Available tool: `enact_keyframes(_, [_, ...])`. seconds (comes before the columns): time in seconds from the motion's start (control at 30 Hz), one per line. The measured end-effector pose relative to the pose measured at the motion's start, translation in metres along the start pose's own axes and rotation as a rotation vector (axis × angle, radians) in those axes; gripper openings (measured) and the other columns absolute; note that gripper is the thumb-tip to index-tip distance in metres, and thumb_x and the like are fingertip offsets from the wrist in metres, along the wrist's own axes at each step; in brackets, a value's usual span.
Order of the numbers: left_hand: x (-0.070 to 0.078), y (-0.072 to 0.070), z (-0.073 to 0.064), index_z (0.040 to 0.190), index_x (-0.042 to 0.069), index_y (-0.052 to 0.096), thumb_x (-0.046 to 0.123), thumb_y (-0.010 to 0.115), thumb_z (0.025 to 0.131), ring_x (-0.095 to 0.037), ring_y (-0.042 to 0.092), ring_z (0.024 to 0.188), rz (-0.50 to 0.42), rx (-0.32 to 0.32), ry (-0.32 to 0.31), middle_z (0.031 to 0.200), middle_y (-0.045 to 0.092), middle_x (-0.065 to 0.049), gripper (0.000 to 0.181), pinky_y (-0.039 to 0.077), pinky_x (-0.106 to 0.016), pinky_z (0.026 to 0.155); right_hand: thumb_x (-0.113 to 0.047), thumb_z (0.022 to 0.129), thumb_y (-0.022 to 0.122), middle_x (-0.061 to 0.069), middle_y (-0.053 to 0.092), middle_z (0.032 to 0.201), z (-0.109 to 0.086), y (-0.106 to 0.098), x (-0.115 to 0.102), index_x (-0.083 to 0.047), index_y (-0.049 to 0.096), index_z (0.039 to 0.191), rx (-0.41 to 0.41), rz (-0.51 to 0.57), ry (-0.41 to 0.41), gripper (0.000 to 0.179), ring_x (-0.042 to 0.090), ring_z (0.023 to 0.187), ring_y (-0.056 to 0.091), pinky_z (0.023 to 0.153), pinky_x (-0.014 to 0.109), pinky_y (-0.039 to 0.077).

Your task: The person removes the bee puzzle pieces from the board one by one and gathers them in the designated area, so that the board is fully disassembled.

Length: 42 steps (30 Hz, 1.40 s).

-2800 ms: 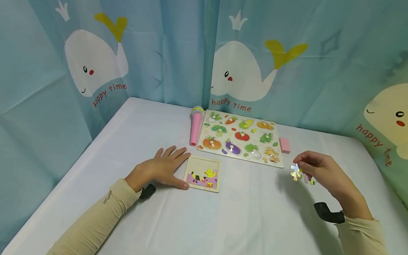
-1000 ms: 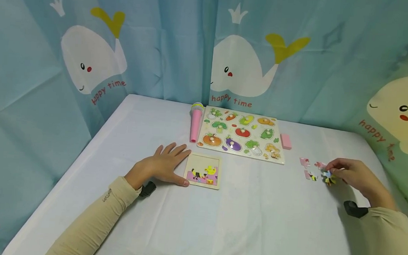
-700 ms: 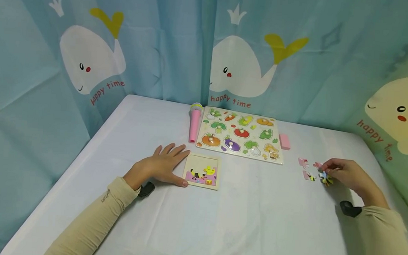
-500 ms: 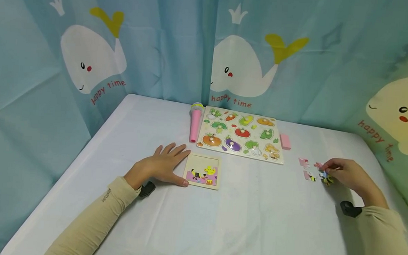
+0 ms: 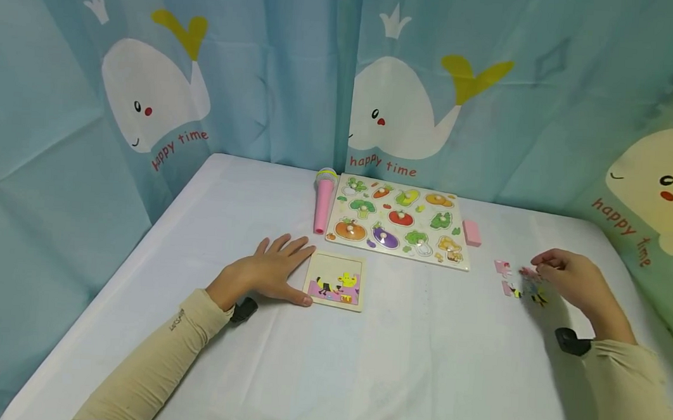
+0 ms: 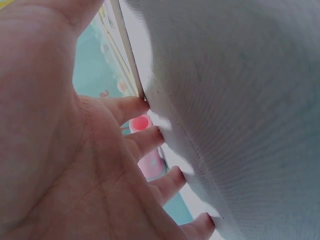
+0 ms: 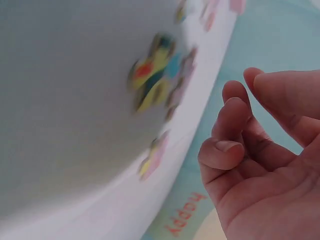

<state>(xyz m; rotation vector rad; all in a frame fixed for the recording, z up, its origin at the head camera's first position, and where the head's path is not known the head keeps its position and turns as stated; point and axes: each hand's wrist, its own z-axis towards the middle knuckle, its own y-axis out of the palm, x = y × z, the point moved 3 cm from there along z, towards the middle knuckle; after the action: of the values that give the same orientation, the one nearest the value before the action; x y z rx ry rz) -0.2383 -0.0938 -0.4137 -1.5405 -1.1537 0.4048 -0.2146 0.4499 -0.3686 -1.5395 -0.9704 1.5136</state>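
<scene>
My left hand [image 5: 270,273] lies with fingers spread at the left side of a small wooden puzzle tray [image 5: 336,267], its thumb at the lower left corner and forefinger at the upper left. Yellow, black and pink pieces fill the tray's lower part. In the left wrist view the fingertips meet the white cloth beside the tray's edge. My right hand [image 5: 575,279] hovers over several loose jigsaw pieces [image 5: 503,267] at the right. The right wrist view shows its fingers loosely curled with nothing between them, apart from a yellow, black and blue piece [image 7: 155,72] on the cloth.
A pink toy microphone [image 5: 323,203] lies left of a vegetable peg puzzle board [image 5: 382,209] at the back. Right of the board sits a pink block [image 5: 472,233]. Blue curtains [image 5: 298,75] printed with whales stand behind the table.
The right hand carried jigsaw pieces to the right and set them down beside others. It has since let go of the yellow, black and blue piece and lifted slightly. The left hand stays put.
</scene>
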Motion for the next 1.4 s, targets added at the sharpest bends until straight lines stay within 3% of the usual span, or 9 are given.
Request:
enact_keyframes(0.3, [0.000,0.000,-0.001,0.174,0.015,0.017,0.068,0.077,0.090,-0.040,0.001,0.163,-0.006,0.002,0.007,0.179,0.008,-0.010,0.115,0.001,-0.068,0.125,-0.014,0.110,0.054,0.016,0.071,0.098,0.000,0.011,-0.045,0.006,0.068,0.121,0.047,0.032,-0.090,0.027,0.024,0.083,0.060,0.062,0.029,0.048])
enact_keyframes(0.57, [0.000,-0.002,-0.001,0.174,0.015,0.017,0.068,0.077,0.090,-0.040,0.000,0.163,0.000,-0.001,0.001,0.179,0.008,-0.009,0.116,0.000,-0.067,0.125,-0.016,0.111,0.055,0.019,0.072,0.107,0.004,0.021,-0.083,0.004,0.070,0.124,0.050,0.025,-0.168,0.028,0.027,0.090,0.061,0.067,0.032,0.049])
enact_keyframes(0.73, [0.000,-0.001,0.000,0.174,0.016,0.017,0.068,0.077,0.090,-0.039,0.000,0.163,0.003,-0.006,-0.003,0.180,0.008,-0.009,0.116,0.000,-0.067,0.125,-0.014,0.110,0.059,0.015,0.072,0.104,0.004,0.031,-0.101,0.004,0.071,0.121,0.056,0.034,-0.237,0.025,0.029,0.094,0.063,0.068,0.031,0.049])
enact_keyframes(1.13, [0.001,-0.001,0.000,0.174,0.015,0.017,0.068,0.077,0.090,-0.040,0.001,0.163,0.013,-0.002,-0.001,0.179,0.009,-0.010,0.116,0.001,-0.068,0.125,-0.007,0.105,0.067,0.005,0.069,0.095,-0.001,0.047,-0.149,0.004,0.073,0.113,0.043,0.065,-0.351,0.015,0.026,0.090,0.061,0.071,0.036,0.049])
enact_keyframes(1.4, [0.001,-0.001,0.000,0.174,0.015,0.018,0.067,0.077,0.090,-0.040,0.001,0.163,0.008,-0.006,-0.003,0.179,0.009,-0.010,0.115,0.001,-0.067,0.125,-0.007,0.104,0.069,0.004,0.071,0.099,0.003,0.062,-0.175,0.002,0.074,0.111,0.000,0.085,-0.430,0.012,0.022,0.090,0.062,0.078,0.039,0.051])
